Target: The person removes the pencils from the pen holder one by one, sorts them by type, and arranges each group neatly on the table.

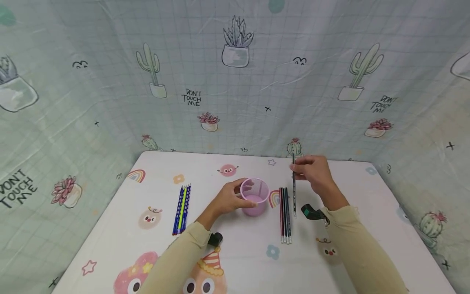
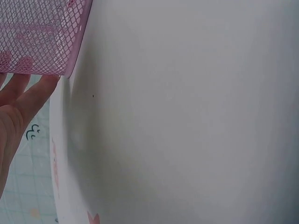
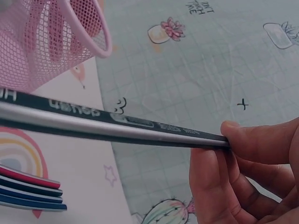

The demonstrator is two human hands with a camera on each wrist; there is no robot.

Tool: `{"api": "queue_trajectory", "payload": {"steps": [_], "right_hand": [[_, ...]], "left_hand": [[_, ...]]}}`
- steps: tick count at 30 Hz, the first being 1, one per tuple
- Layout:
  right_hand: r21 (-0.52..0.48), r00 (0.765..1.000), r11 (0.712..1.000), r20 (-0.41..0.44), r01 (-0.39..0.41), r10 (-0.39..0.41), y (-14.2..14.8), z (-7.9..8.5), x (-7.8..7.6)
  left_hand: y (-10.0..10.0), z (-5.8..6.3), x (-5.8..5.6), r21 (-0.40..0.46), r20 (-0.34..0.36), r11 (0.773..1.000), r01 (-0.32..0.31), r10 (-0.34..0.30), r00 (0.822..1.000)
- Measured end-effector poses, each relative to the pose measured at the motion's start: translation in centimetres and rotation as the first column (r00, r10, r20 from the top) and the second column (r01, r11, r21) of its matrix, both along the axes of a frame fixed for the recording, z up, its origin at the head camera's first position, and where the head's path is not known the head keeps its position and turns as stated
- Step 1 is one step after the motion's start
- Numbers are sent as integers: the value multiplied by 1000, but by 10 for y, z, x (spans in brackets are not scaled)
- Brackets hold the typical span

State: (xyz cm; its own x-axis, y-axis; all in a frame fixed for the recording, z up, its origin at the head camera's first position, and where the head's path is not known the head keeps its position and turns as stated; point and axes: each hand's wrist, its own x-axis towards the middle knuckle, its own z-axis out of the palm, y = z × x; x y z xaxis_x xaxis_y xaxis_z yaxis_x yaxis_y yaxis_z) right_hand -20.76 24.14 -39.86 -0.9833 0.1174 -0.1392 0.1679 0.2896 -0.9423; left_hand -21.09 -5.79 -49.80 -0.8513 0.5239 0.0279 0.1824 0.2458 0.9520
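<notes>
My left hand [image 1: 227,200] holds a pink mesh pencil cup [image 1: 256,210], its thumb and fingers around the sides near the rim. In the left wrist view, fingertips press against the mesh [image 2: 39,39]. To the right, my right hand [image 1: 315,170] pinches a dark pencil [image 1: 294,196] near its upper end between thumb and fingers. Silver stripes and printed lettering show along this pencil [image 3: 121,123] in the right wrist view. Between cup and held pencil, several pencils [image 1: 285,216] lie side by side on the table, one red and the others dark, with pale lower ends.
Farther left lies a group of blue patterned pencils [image 1: 186,208] with a yellow-green one [image 1: 181,216] among them. The white table [image 1: 242,261] has printed cartoon figures. A patterned cloth [image 1: 257,126] hangs behind it and at both sides. Dark wrist devices [image 1: 311,212] show by both sleeves.
</notes>
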Motion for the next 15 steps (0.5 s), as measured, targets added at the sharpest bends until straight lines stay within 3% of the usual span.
{"api": "queue_trajectory", "payload": {"steps": [15], "right_hand": [[28,996,999,73,44,-46,0,-21,2]], "left_hand": [[2,1,-1,10,14,1000,-3,3,1000]]}}
